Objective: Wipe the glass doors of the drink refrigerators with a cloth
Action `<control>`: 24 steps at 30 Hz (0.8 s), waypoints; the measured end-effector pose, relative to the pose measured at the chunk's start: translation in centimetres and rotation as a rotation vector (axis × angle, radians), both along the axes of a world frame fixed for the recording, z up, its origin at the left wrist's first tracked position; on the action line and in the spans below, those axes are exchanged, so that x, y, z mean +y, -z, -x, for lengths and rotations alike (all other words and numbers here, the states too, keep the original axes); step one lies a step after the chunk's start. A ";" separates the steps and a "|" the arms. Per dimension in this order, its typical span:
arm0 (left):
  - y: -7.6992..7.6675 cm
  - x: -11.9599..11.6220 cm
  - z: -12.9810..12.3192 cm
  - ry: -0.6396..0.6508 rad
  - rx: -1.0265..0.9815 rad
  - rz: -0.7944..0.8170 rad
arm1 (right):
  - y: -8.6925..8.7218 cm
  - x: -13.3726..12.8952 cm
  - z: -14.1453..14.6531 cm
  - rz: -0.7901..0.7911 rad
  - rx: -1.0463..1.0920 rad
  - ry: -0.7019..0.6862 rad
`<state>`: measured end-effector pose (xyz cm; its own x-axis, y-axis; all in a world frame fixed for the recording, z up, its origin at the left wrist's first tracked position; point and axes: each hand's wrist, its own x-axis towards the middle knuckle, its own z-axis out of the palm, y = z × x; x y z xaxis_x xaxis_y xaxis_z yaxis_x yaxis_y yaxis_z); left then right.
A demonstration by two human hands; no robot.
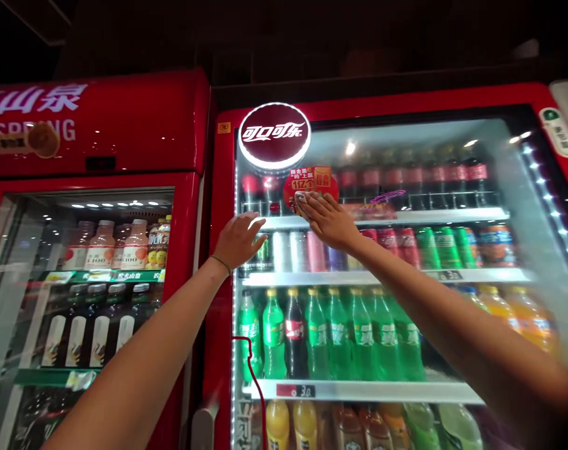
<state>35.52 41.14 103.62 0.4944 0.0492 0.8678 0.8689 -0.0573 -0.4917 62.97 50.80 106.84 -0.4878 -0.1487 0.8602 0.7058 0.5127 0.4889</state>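
Note:
My right hand [328, 219] reaches up to the glass door [406, 134] of a lit drinks fridge. Its fingers press a small white cloth or tissue [301, 197] over the lower part of a round red sticker [312, 180]. Further left, my left hand [239, 240] is open, thumb apart from the fingers, at the left edge of the same door. Nothing shows in it. A glowing round sign [274, 134] with white lettering sits just above both hands.
Behind the glass, shelves hold green bottles [316, 337], cans [401, 244] and dark bottles [415, 181]. Another red fridge [190, 250] stands at the left. A door handle [205, 425] is low at the bottom. A dark red line [260, 390] runs down the glass.

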 end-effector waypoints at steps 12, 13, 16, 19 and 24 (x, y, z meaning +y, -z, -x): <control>0.6 0.0 5.0 0.198 -0.119 -0.132 | 1.6 -3.2 10.0 0.008 0.022 0.092; 0.6 -0.1 5.4 0.203 -0.138 -0.141 | 1.5 -3.2 9.8 0.034 0.078 0.106; 0.4 -0.3 6.2 0.244 -0.191 -0.122 | 0.8 -3.0 10.6 0.087 0.333 0.104; 0.2 -0.4 6.6 0.291 -0.214 -0.096 | 0.8 -3.2 12.8 0.044 0.330 0.079; 0.0 -0.3 6.8 0.314 -0.221 -0.096 | 1.8 -3.5 12.8 0.013 0.155 0.144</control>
